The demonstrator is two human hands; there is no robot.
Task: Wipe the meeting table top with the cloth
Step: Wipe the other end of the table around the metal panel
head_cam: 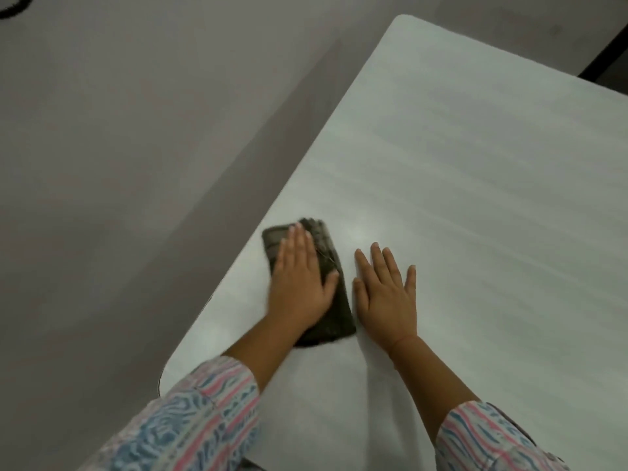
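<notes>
A dark folded cloth (326,246) lies flat on the white meeting table (475,198), close to the table's left edge. My left hand (300,283) presses down on the cloth with straight fingers and covers its middle. My right hand (387,287) rests flat on the bare table top just right of the cloth, fingers spread and straight, holding nothing. Both forearms reach in from the bottom, in striped patterned sleeves.
The table's left edge runs diagonally from a rounded near corner (166,372) up to a rounded far corner (404,18). Grey floor (119,147) fills the left side. A dark object (601,62) shows beyond the table's far right edge.
</notes>
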